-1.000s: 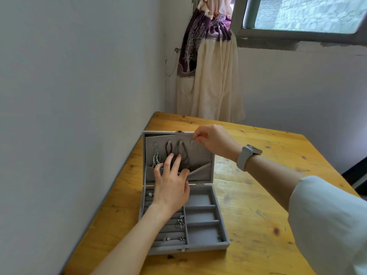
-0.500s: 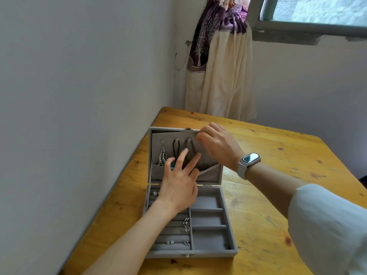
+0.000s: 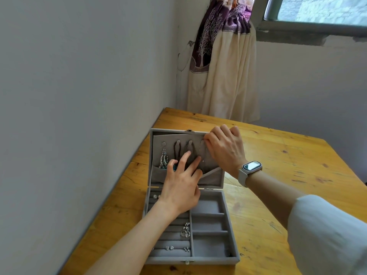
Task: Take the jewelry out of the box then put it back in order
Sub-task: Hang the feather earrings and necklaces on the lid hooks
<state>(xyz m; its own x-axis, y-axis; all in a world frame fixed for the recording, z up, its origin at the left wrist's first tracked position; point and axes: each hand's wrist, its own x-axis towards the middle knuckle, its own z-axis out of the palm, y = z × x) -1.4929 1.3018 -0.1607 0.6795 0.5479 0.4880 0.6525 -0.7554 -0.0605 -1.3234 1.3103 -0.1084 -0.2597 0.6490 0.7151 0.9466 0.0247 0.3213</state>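
L hand (image 3: pixel 179 187) lies flat w/ fingers spread on jewelry box (image 3: pixel 228 213) lid panel, steadying it while R hand (image 3: pixel 225 150) pinches thin necklace (image 3: pixel 204 155) at lid's top hook.

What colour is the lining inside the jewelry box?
Grey, a velvety fabric across the jewelry box compartments and lid panel; the head view shows it.

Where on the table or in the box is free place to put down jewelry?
Bare wooden table right of the grey velvet jewelry box; its right compartments look bare. Crowded: lid panel under both hands, left ring rows.
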